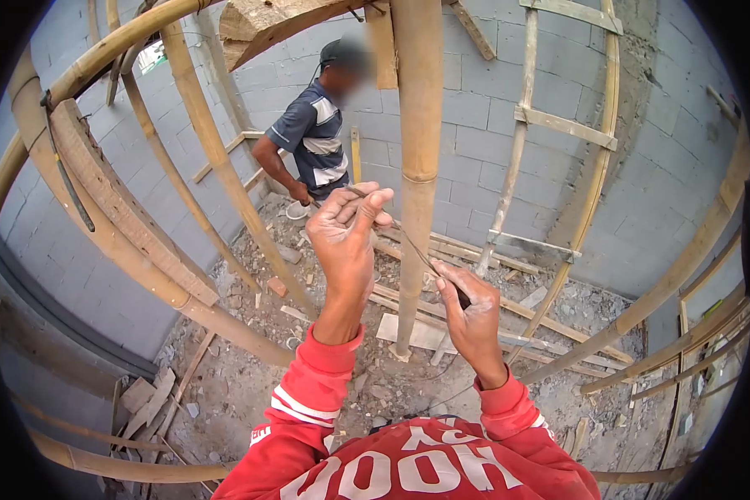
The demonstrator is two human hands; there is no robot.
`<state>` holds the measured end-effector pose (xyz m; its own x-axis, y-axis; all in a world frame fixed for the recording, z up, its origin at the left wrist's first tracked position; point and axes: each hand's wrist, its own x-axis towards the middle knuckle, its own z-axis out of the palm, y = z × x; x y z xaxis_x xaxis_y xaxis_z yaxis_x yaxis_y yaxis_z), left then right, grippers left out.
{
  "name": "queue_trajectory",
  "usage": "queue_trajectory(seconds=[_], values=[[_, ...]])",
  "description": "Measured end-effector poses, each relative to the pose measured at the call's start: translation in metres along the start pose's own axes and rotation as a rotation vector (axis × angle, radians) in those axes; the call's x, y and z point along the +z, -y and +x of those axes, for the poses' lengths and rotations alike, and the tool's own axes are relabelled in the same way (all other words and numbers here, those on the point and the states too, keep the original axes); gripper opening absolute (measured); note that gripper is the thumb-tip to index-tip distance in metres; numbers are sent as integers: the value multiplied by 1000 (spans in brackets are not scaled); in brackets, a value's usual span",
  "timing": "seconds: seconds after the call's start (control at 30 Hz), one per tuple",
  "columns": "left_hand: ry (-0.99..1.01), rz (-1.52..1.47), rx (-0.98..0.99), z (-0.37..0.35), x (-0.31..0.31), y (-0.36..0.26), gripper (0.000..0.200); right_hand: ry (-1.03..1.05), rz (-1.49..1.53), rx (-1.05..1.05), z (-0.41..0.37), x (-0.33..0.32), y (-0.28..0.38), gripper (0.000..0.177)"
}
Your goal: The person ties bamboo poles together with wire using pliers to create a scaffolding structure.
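Observation:
A thin dark strand (414, 248), wire or cord, stretches between my two hands in front of an upright bamboo pole. My left hand (347, 229) is raised with its fingers curled and thumb up, pinching the strand's upper end; a dark bit shows at its fingertips. Lower and to the right, my right hand (472, 307) is closed around the strand's other end, where something dark shows in its grip. The bamboo pole (419, 125) stands just beyond both hands, and neither hand appears to grip it.
Another person (312, 133) stands beyond the poles by a grey block wall (483, 142). A bamboo ladder (567, 125) leans at the right. Slanting bamboo poles (200, 108) and a rough plank (112, 196) frame the left. Boards (508, 300) and rubble lie on the ground.

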<state>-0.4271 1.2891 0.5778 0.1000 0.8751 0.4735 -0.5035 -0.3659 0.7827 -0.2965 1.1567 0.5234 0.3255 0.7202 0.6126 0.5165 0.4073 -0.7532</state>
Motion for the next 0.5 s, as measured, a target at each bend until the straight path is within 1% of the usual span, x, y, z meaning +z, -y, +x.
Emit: queue_trajectory(seconds=[0.03, 0.07, 0.13, 0.17, 0.2, 0.27, 0.3, 0.33, 0.37, 0.4, 0.43, 0.47, 0.5], values=[[-61, -58, 116, 9, -2, -4, 24, -21, 80, 68, -1, -6, -4, 19], [-41, -62, 124, 16, -3, -10, 24, -40, 81, 57, 2, -14, -3, 19], [42, -219, 36, 28, -2, -21, 22, -30, 54, 53, 14, -41, 12, 18], [157, -231, -29, 36, -7, -19, 35, -61, -18, 22, 24, -61, 18, 17], [169, -231, -19, 44, -8, -24, 35, -92, -89, -10, 38, -84, 26, 17], [289, 53, -52, 63, -9, -37, 53, -296, -247, -79, 72, -135, 46, 18], [289, 287, 2, 81, -17, -42, 69, -314, -305, -141, 96, -162, 50, 19], [233, 372, 94, 98, -22, -43, 69, -333, -361, -201, 123, -185, 52, 21], [165, 518, 176, 121, -27, -46, 63, -336, -440, -249, 154, -203, 55, 23], [99, 696, 306, 150, -35, -40, 63, -333, -520, -299, 189, -215, 57, 25], [38, 834, 444, 170, -33, -41, 62, -315, -504, -340, 226, -220, 57, 26], [25, 831, 460, 192, -29, -42, 62, -298, -487, -387, 264, -224, 57, 27], [-23, 1057, 702, 215, -24, -45, 59, -265, -543, -407, 298, -222, 62, 27]])
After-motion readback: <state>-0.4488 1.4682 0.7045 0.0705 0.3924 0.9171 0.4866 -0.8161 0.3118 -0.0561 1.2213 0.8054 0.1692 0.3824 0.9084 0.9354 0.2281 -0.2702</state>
